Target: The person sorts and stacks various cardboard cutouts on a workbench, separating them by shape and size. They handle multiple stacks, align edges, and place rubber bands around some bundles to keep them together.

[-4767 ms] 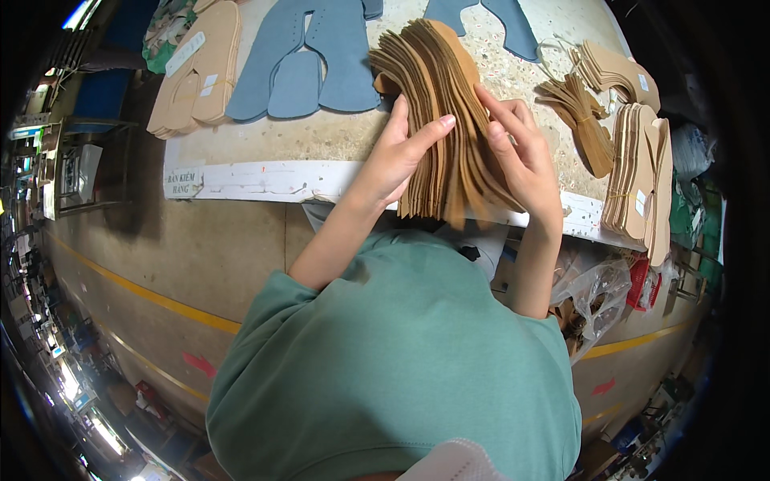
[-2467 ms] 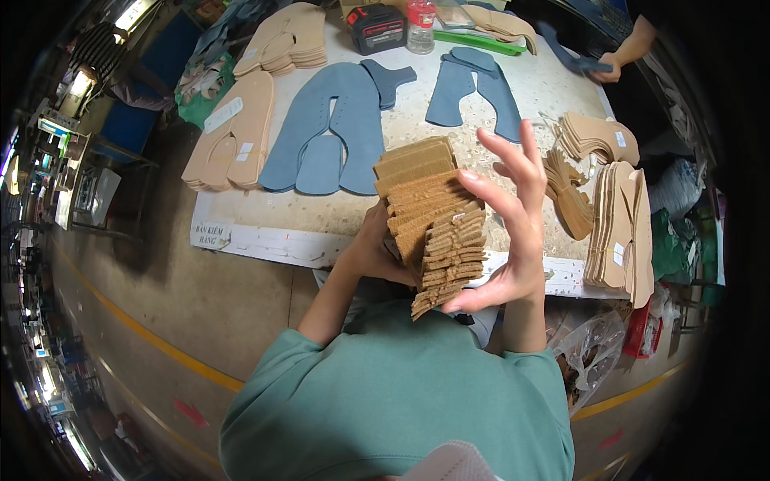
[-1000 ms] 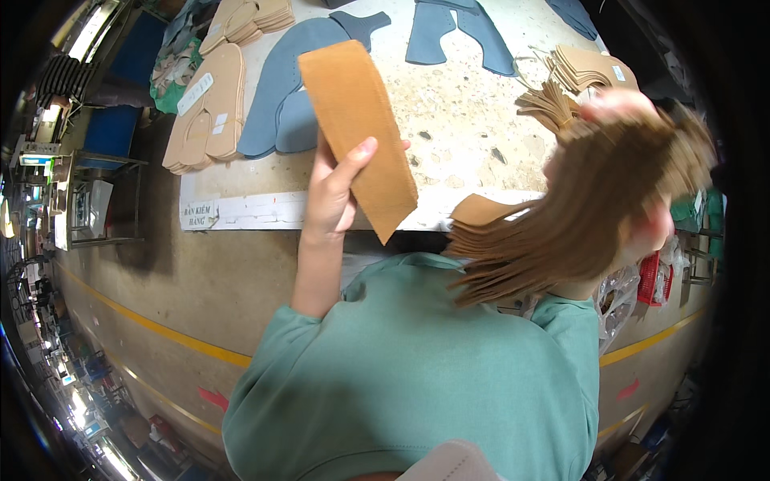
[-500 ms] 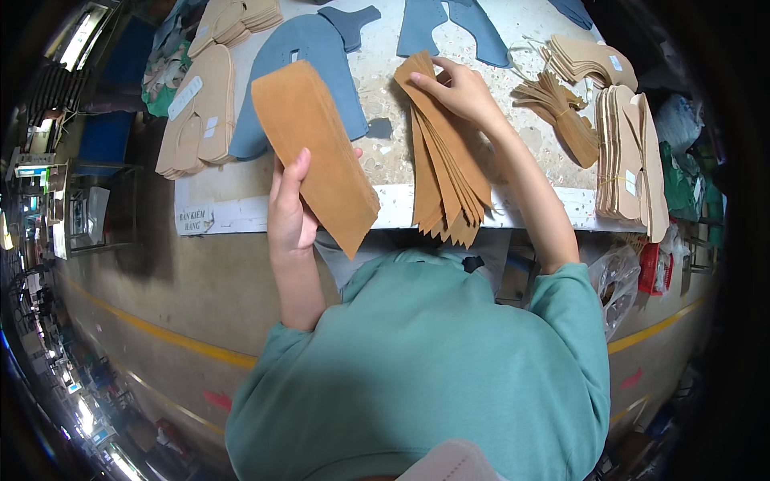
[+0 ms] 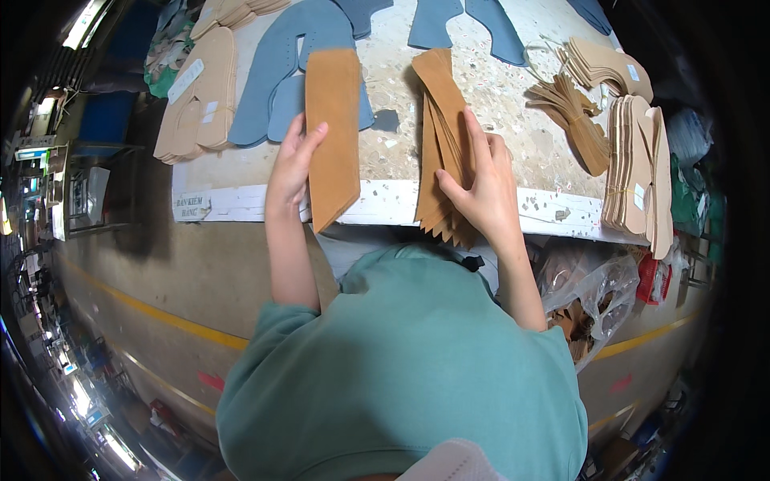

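My left hand (image 5: pixel 295 168) grips a neat stack of brown leather strips (image 5: pixel 333 132) by its left side, thumb across the front. The stack stands nearly upright, its slanted lower end by the table's front edge. To its right, a second pile of brown leather strips (image 5: pixel 437 136) lies fanned out, its pointed ends hanging over the edge. Against that pile's right side rests my right hand (image 5: pixel 485 180), fingers stretched and thumb apart, touching the strips without closing round them.
Blue cut leather pieces (image 5: pixel 269 72) lie at the back of the white table (image 5: pixel 393 196). Beige stacked pieces (image 5: pixel 204 96) sit far left, others (image 5: pixel 630 176) at the right edge. A bunch of brown strips (image 5: pixel 581 128) lies right. Beneath hangs a clear plastic bag (image 5: pixel 597 289).
The left stack has turned more upright and shifted right. My right hand has let go of the fanned pile's top end and come down to its right side; the pile's strips are closer together.
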The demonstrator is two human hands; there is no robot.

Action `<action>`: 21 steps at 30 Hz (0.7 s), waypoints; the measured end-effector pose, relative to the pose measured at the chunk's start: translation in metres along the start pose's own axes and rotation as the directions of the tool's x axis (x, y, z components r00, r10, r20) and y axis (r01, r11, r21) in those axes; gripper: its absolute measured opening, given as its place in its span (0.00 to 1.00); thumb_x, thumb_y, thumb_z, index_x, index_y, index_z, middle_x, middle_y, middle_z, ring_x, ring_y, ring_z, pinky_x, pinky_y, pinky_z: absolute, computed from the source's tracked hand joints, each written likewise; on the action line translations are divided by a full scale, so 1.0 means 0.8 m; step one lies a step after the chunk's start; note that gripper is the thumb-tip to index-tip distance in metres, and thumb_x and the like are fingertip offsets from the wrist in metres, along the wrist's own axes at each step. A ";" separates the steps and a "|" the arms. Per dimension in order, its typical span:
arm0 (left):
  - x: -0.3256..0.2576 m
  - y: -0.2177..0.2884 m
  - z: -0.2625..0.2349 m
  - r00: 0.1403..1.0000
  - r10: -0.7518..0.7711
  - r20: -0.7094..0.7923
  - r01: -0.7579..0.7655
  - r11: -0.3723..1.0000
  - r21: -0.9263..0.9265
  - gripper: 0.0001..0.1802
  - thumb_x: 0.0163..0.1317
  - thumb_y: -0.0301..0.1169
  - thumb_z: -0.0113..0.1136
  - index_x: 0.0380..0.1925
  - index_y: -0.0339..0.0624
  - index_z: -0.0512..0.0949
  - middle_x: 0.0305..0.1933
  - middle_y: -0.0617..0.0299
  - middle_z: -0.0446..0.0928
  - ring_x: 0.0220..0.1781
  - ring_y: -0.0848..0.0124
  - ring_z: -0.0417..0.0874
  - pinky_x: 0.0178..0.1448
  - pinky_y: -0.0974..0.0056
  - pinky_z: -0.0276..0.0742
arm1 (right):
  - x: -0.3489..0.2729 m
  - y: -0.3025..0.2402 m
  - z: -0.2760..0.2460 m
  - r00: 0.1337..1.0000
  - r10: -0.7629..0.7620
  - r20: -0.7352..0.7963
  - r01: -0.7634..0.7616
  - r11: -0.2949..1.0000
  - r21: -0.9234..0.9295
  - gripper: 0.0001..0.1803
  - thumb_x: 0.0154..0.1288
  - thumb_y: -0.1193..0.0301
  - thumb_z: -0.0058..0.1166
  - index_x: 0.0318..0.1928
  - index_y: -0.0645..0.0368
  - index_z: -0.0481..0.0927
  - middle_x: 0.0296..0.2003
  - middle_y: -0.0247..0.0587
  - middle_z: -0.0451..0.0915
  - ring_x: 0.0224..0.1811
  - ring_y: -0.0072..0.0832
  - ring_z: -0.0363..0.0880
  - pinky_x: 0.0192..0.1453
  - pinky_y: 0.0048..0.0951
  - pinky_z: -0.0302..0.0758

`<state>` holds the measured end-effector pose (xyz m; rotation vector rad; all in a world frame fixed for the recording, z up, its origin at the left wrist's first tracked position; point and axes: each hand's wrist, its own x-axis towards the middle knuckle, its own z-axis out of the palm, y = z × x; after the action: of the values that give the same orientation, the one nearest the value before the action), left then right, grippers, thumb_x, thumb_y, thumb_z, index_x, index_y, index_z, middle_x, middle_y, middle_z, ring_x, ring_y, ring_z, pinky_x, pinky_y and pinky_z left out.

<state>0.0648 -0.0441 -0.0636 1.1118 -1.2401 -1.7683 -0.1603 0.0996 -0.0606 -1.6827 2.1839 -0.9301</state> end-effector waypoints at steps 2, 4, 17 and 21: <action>-0.013 0.007 0.003 0.996 -0.034 -0.084 0.057 0.955 0.290 0.25 0.67 0.38 0.58 0.59 0.37 0.69 0.50 0.53 0.78 0.48 0.68 0.81 0.48 0.65 0.77 | 0.001 -0.005 0.000 0.999 0.036 0.010 -0.036 0.999 0.006 0.48 0.51 0.67 0.63 0.73 0.48 0.56 0.47 0.54 0.68 0.49 0.48 0.70 0.53 0.44 0.72; -0.033 0.025 0.005 0.975 -0.034 -0.219 0.181 0.693 0.698 0.24 0.66 0.38 0.60 0.58 0.38 0.71 0.50 0.53 0.78 0.49 0.68 0.80 0.47 0.64 0.77 | 0.003 -0.006 -0.002 0.998 0.055 0.019 -0.056 0.998 0.021 0.46 0.51 0.68 0.61 0.72 0.48 0.58 0.46 0.54 0.68 0.49 0.49 0.71 0.54 0.44 0.73; -0.054 -0.060 0.120 0.966 0.142 0.215 -0.159 0.985 0.066 0.34 0.68 0.25 0.50 0.71 0.33 0.50 0.70 0.44 0.61 0.71 0.60 0.63 0.71 0.59 0.62 | 0.022 0.043 -0.022 0.959 0.158 0.237 -0.246 0.877 0.412 0.26 0.69 0.66 0.54 0.64 0.62 0.70 0.41 0.51 0.84 0.43 0.24 0.81 0.49 0.25 0.75; -0.047 -0.071 0.110 0.968 0.057 0.244 -0.073 0.996 0.056 0.32 0.68 0.25 0.51 0.70 0.30 0.54 0.69 0.45 0.62 0.71 0.62 0.64 0.71 0.62 0.62 | 0.009 0.054 -0.006 0.934 0.259 0.247 -0.358 0.668 0.652 0.23 0.71 0.70 0.52 0.61 0.70 0.72 0.42 0.48 0.84 0.41 0.21 0.79 0.48 0.24 0.76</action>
<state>-0.0051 0.0371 -0.0932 0.8986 -1.4709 -1.8665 -0.1988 0.1005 -0.0816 -0.9398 1.6306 -1.2706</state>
